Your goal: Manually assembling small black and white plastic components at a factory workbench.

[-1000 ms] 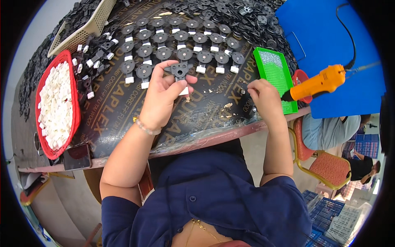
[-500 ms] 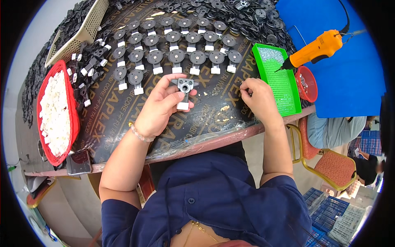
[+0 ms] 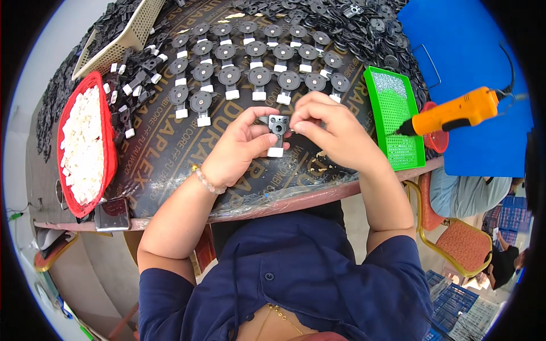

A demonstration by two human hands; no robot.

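Note:
My left hand, with a beaded bracelet at its wrist, grips a black plastic bracket between thumb and fingers. The bracket has a round hole in its middle and a white block at its near end. My right hand is at the bracket's right side, thumb and forefinger pinched together. Whatever is in that pinch is too small to make out. Beyond my hands stand rows of black round-headed pieces with white ends.
Right of my hands lies a green perforated tray of small metal parts. An orange electric screwdriver hangs over it, beside a red basket. White blocks fill a red basket at left. Black parts heap up at the back.
My right hand has moved left from beside the green tray to the bracket. The screwdriver has shifted nearer me over the tray. The whole view has shifted slightly.

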